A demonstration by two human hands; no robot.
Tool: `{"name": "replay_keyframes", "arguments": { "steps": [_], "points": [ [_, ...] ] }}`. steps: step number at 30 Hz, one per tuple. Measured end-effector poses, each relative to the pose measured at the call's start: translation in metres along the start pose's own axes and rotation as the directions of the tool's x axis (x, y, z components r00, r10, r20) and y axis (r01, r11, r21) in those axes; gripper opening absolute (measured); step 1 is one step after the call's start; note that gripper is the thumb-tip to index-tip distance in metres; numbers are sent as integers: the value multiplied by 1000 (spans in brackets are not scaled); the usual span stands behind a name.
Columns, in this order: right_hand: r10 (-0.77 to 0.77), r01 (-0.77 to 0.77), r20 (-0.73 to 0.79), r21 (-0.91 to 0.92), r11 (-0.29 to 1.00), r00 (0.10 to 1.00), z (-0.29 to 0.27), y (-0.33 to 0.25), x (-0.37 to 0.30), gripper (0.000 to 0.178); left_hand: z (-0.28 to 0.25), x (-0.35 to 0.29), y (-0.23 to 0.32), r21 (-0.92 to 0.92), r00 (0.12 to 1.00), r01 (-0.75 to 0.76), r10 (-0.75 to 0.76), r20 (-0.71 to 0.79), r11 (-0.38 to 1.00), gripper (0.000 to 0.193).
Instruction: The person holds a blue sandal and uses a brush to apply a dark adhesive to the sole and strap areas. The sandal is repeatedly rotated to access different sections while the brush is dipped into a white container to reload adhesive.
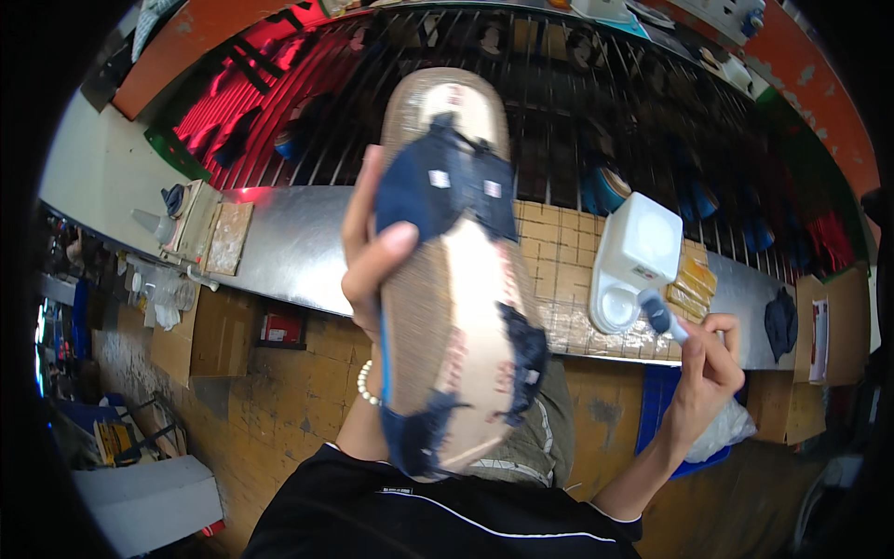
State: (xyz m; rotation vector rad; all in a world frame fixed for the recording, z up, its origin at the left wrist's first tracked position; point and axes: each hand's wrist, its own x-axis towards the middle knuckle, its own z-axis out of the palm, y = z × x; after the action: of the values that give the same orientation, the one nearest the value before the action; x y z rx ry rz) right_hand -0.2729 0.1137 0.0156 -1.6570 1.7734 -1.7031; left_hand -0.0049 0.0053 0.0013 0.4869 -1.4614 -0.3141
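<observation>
Held up before me is a sandal in the making [419, 317], its underside showing: a brown textured rim round a pale middle, with dark blue fabric flaps folded over the edges. My left hand [368, 247] grips it along its left side, thumb over the edge; the other fingers are partly hidden behind it. A small brush [657, 313] with a dark head is pinched in the fingers of my right hand [710, 363]. The brush head is close to the round cup at the near end of a white plastic dispenser [647, 240], which stands on the bench.
A metal worktop [289, 242] bears a taped cardboard sheet [559, 270]. Behind runs a barred conveyor [549, 93] with several blue shoe pieces, lit red at left. Cardboard boxes [207, 335] stand left and right; a blue crate [658, 401] sits below the right forearm.
</observation>
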Motion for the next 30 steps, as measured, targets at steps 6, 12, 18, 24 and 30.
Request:
{"name": "replay_keyframes", "arguments": {
  "steps": [6, 12, 18, 24, 30],
  "points": [
    [-361, 361, 26, 10, 932, 932, 31, -58, 27, 42, 0, 2, 3, 19, 971, -229, 227, 79, 973, 36],
    [-478, 472, -25, -125, 873, 878, 39, -72, 43, 48, 21, 9, 28, -250, 992, -128, 128, -18, 960, 42],
    [-524, 513, 40, -286, 810, 851, 25, -86, 52, 33, 4, 7, 6, -181, 917, -348, 375, 140, 920, 50],
    [-581, 551, 22, -350, 758, 814, 18, -84, 59, 31, 15, 13, 18, -58, 882, -454, 458, 112, 889, 55],
    [-615, 611, 33, -168, 774, 788, 14, -71, 67, 36, -1, 13, 28, 2, 895, -354, 338, 290, 935, 55]
  ]
}}
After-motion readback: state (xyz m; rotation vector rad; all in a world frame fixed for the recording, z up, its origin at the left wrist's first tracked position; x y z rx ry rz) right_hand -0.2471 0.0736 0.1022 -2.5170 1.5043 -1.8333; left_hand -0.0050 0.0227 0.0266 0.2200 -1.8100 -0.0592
